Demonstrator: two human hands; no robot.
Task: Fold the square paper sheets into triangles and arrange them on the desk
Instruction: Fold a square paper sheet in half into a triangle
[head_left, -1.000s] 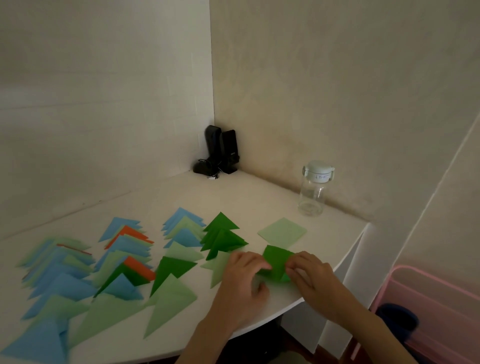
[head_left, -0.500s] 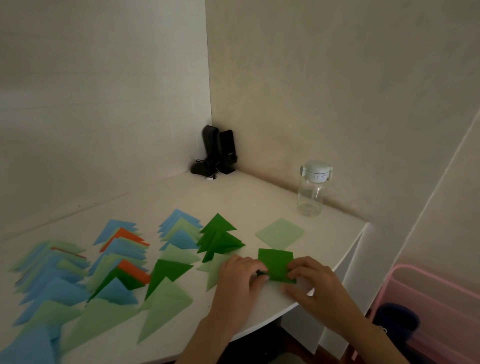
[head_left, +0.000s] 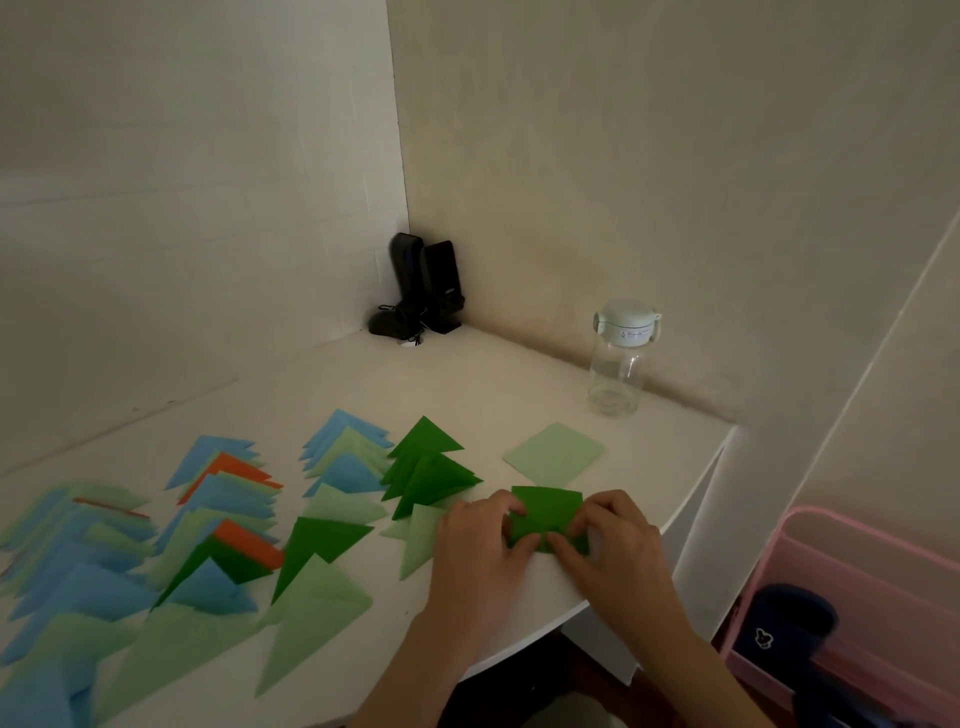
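Note:
A dark green paper sheet (head_left: 548, 512) lies on the white desk (head_left: 467, 384) near its front right edge. My left hand (head_left: 480, 545) pinches its left side and my right hand (head_left: 613, 540) pinches its right side, fingertips meeting along its near edge. A flat light green square sheet (head_left: 555, 453) lies just beyond it. To the left, rows of folded triangles cover the desk: dark green ones (head_left: 431, 467), light green ones (head_left: 311, 608), blue ones (head_left: 78, 587) and a few orange ones (head_left: 244, 540).
A clear bottle with a pale lid (head_left: 621, 358) stands at the back right by the wall. Black speakers (head_left: 426, 286) sit in the corner. A pink basket (head_left: 857, 613) with a dark item stands on the floor to the right.
The dark green sheet has been flattened and shifted slightly away from me. Both hands have closed in on its near edge, fingertips now almost touching.

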